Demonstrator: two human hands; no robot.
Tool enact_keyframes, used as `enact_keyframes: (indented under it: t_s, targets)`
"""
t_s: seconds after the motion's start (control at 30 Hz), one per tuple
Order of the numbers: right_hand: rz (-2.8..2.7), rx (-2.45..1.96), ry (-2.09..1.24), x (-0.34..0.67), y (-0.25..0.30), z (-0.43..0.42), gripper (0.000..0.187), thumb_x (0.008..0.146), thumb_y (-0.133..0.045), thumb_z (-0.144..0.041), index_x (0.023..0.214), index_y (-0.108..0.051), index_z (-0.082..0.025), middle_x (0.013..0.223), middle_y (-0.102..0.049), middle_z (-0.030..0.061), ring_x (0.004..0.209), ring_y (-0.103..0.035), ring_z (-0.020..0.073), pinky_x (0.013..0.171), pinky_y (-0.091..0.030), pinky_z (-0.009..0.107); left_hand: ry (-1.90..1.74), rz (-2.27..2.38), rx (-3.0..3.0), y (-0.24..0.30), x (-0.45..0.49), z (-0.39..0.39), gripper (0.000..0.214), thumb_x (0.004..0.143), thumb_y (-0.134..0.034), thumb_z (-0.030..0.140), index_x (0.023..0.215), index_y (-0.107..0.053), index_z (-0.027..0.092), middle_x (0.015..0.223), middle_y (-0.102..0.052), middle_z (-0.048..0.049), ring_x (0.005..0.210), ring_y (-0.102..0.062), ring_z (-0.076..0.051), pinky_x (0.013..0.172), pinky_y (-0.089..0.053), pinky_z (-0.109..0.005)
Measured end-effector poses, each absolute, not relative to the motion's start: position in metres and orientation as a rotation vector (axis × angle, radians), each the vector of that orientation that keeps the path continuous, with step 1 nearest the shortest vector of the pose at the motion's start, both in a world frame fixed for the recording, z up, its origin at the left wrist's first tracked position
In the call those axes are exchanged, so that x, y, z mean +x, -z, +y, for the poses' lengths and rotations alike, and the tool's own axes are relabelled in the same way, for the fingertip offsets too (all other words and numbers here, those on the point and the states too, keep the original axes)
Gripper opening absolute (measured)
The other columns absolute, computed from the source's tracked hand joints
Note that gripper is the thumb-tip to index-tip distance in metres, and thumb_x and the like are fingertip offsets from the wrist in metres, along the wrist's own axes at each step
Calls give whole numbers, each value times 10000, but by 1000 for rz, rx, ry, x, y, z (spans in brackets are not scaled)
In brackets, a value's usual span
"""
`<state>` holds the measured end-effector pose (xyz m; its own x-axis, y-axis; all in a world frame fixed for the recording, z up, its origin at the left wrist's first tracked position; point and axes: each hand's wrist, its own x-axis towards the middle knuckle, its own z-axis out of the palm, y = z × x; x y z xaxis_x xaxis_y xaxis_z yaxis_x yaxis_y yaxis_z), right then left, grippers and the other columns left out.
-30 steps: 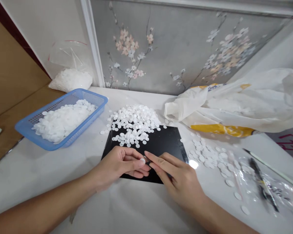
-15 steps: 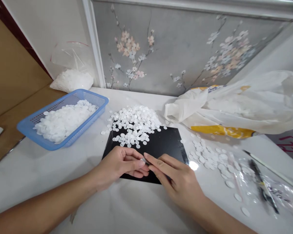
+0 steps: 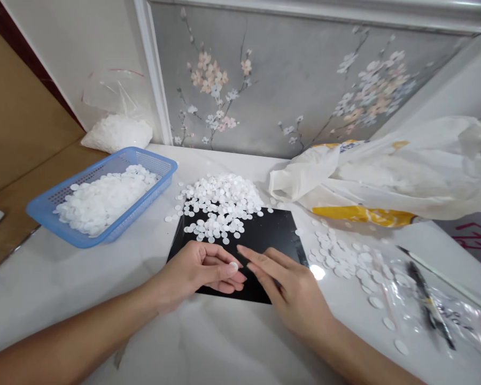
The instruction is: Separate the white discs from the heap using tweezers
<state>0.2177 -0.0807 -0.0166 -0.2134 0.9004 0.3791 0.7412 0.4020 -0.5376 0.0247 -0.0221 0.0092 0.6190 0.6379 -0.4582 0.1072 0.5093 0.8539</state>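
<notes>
My left hand (image 3: 200, 271) rests on the near edge of a black mat (image 3: 264, 235), its fingers curled and pinching a small white disc (image 3: 233, 266) at the fingertips. My right hand (image 3: 288, 289) lies beside it with fingers stretched out flat over the mat, the fingertips just right of that disc and holding nothing. A heap of white discs (image 3: 222, 200) covers the mat's far edge and spills onto the white table.
A blue basket (image 3: 44, 214) full of white discs stands at the left, with a clear bag of discs (image 3: 116, 131) behind it. Several loose discs (image 3: 344, 256) lie right of the mat. A white and yellow plastic bag (image 3: 385, 176) and a black pen (image 3: 428, 307) on clear bags sit at the right.
My right fingertips have drawn slightly away from my left fingertips, and the white disc shows again in the left pinch. Both hands stay at the mat's near edge.
</notes>
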Motion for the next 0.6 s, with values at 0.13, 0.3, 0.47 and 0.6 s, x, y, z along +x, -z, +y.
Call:
enact_keyframes:
  t_s: [0.13, 0.3, 0.47, 0.6]
  targets:
    - [-1859, -1653, -329, 233, 22, -64, 348, 978, -349, -304, 1280, -502, -221, 897, -660, 51, 720, -642, 170, 636, -508, 286, -442, 895, 1122, -8, 21, -13, 212, 763, -694, 328, 893, -682, 161, 720, -702, -25, 638, -629, -110, 622, -473, -219]
    - [-1783, -1741, -401, 242, 29, -48, 294, 945, -431, -381, 809, -614, -195, 635, -616, 4, 537, -594, 160, 521, -468, 274, -697, 1027, 1291, 0, 9, 12, 227, 801, -623, 359, 708, -590, 155, 675, -621, 1, 617, -540, -95, 556, -381, -203]
    - [-2066, -1473, -230, 218, 30, -32, 441, 874, -329, -25, 1166, -609, -202, 1137, -583, 115, 1041, -592, 217, 865, -502, 371, -816, 1119, 1561, 2, 3, 22, 194, 837, -539, 332, 721, -543, 177, 693, -598, 18, 582, -497, -102, 569, -382, -223]
    - [-2333, -1652, -110, 191, 30, -10, 706, 787, -355, 62, 1398, -421, -286, 1502, -312, 112, 1371, -251, 373, 962, -387, 568, -918, 1237, 2001, -14, -4, 20, 169, 854, -529, 331, 766, -590, 199, 728, -638, 5, 681, -567, -146, 648, -408, -240]
